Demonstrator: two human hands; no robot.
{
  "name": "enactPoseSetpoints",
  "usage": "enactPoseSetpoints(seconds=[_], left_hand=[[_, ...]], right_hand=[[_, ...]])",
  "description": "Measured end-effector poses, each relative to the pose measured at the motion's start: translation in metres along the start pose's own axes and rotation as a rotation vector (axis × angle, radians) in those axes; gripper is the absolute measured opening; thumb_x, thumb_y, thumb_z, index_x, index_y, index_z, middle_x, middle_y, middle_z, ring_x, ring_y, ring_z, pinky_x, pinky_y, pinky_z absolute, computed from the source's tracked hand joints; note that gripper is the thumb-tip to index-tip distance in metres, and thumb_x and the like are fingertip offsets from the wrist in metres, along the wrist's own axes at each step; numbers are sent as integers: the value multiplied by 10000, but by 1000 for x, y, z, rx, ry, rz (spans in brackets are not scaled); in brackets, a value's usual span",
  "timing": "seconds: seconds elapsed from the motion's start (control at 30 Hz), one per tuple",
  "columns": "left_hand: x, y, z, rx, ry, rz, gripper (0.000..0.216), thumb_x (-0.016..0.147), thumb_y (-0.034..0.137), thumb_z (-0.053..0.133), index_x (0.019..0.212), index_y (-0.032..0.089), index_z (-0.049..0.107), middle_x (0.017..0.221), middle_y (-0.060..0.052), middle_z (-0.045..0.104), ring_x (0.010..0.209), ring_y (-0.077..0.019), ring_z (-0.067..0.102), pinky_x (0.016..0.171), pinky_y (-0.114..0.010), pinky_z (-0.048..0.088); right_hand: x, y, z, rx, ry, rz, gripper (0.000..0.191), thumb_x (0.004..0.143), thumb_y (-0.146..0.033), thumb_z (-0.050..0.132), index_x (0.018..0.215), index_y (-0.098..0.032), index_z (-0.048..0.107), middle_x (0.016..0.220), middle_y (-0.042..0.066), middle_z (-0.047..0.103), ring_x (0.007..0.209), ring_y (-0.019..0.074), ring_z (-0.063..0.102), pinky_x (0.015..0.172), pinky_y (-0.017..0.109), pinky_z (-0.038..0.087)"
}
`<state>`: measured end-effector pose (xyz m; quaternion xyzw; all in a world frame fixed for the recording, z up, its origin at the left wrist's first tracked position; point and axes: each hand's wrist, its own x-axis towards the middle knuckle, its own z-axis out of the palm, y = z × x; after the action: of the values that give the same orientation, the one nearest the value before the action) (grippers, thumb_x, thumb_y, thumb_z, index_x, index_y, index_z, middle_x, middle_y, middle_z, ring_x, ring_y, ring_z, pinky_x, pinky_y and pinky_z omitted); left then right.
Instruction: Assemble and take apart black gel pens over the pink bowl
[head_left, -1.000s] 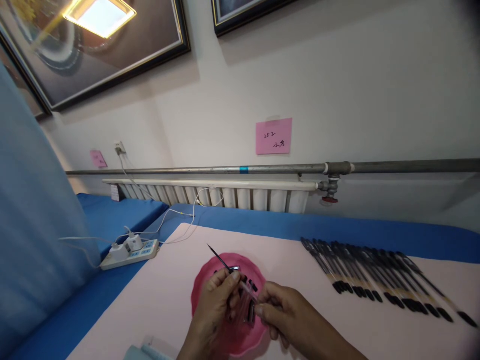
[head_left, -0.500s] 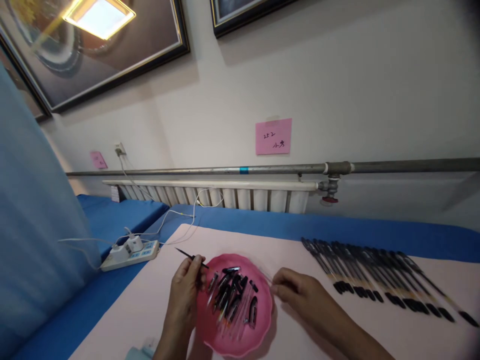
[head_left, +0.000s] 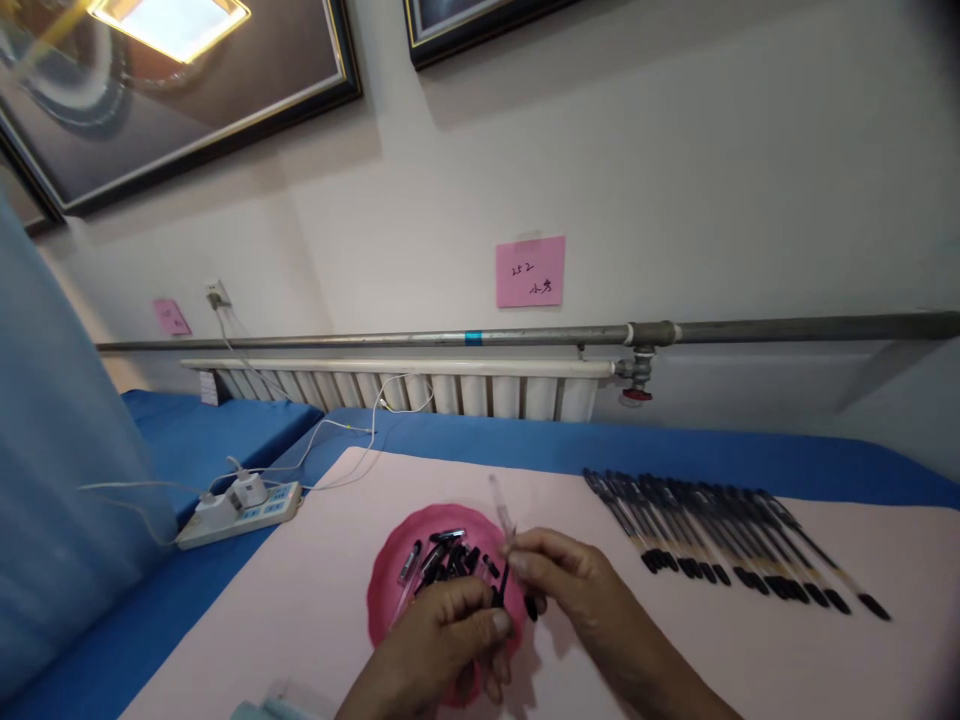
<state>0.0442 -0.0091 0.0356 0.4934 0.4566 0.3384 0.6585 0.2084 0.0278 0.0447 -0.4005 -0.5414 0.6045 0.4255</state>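
Clear plastic pen barrel [head_left: 500, 508] is pinched at its lower end in my right hand [head_left: 570, 585], thumb and fingertips closed on it, just above the far right rim of the round pink plastic dish [head_left: 381, 585]. Its long axis runs steeply up and a bit to the left, free end aimed at the wall, lower end down in my fingers.

My left hand [head_left: 450, 640] is curled low over the near side of the dish and hides part of it. There's a small dark bit by its fingertips, but I honestly can't tell if I'm gripping it.

The dish holds a loose pile of black and clear pen parts [head_left: 442, 555]. Off to the right, well apart, a row of assembled black pens [head_left: 720, 530] lies on the pale pink sheet [head_left: 315, 600] covering the table. A white power strip [head_left: 240, 500] sits to the left on the blue cloth.
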Motion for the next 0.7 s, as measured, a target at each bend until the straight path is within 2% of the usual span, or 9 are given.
enactPoseSetpoints(seconds=[0.1, 0.13, 0.2, 0.23, 0.3, 0.37, 0.5, 0.6, 0.7], left_hand=[[2, -5, -13, 81, 66, -46, 255, 703, 414, 618, 603, 187, 559, 553, -14, 577, 442, -113, 463, 450, -225, 262], [4, -8, -19, 136, 121, -44, 255, 693, 403, 622, 577, 190, 547, 531, 1, 554, 439, -110, 443, 456, -227, 260], [8, -14, -30, 277, 289, -13, 252, 671, 366, 627, 520, 198, 513, 490, 24, 502, 435, -112, 407, 456, -230, 247], [11, -17, -35, 343, 373, 3, 244, 663, 344, 623, 503, 204, 502, 476, 28, 490, 436, -120, 407, 454, -233, 244], [15, -20, -43, 436, 494, 23, 208, 653, 296, 607, 490, 212, 508, 455, 25, 490, 439, -139, 421, 455, -239, 241], [17, -22, -48, 486, 558, 25, 182, 627, 248, 608, 470, 214, 523, 434, 24, 490, 437, -146, 422, 465, -242, 227], [19, -23, -53, 549, 661, 54, 176, 542, 164, 641, 414, 212, 530, 424, 27, 485, 448, -136, 396, 502, -244, 189], [20, -25, -54, 569, 698, 73, 82, 556, 153, 632, 502, 214, 619, 494, -2, 561, 506, -160, 459, 530, -246, 223], [21, -25, -50, 574, 698, 96, 71, 627, 200, 609, 635, 214, 678, 579, -34, 625, 560, -188, 517, 552, -254, 275]], right_hand=[[10, -2, -22, 80, 332, -76, 259, 657, -410, 673, 769, -176, 676, 666, -3, 576, 601, 126, 471, 582, 254, 387], [14, -3, -30, 124, 439, -99, 288, 632, -421, 692, 783, -176, 676, 693, 6, 584, 605, 127, 472, 570, 253, 389], [18, -3, -40, 182, 538, -116, 298, 605, -424, 710, 755, -171, 669, 701, 13, 578, 611, 126, 477, 558, 247, 396], [19, -2, -41, 177, 528, -97, 290, 606, -423, 708, 736, -168, 662, 688, 11, 574, 598, 122, 475, 540, 240, 393], [18, 4, -34, 103, 419, -9, 267, 638, -421, 681, 711, -166, 645, 645, -1, 563, 546, 109, 461, 475, 223, 360], [15, 13, -18, 6, 254, 87, 248, 696, -418, 631, 706, -170, 621, 608, -15, 546, 507, 105, 454, 417, 209, 305], [8, 26, 8, -70, 18, 121, 203, 739, -349, 566, 643, -170, 562, 537, -42, 527, 433, 82, 442, 438, 212, 317], [7, 26, 9, -113, 16, 123, 148, 729, -304, 557, 667, -172, 575, 519, -58, 506, 427, 81, 430, 440, 212, 310], [8, 21, 1, -76, 51, 118, 184, 725, -344, 584, 671, -169, 590, 523, -55, 505, 468, 94, 459, 468, 217, 334]])
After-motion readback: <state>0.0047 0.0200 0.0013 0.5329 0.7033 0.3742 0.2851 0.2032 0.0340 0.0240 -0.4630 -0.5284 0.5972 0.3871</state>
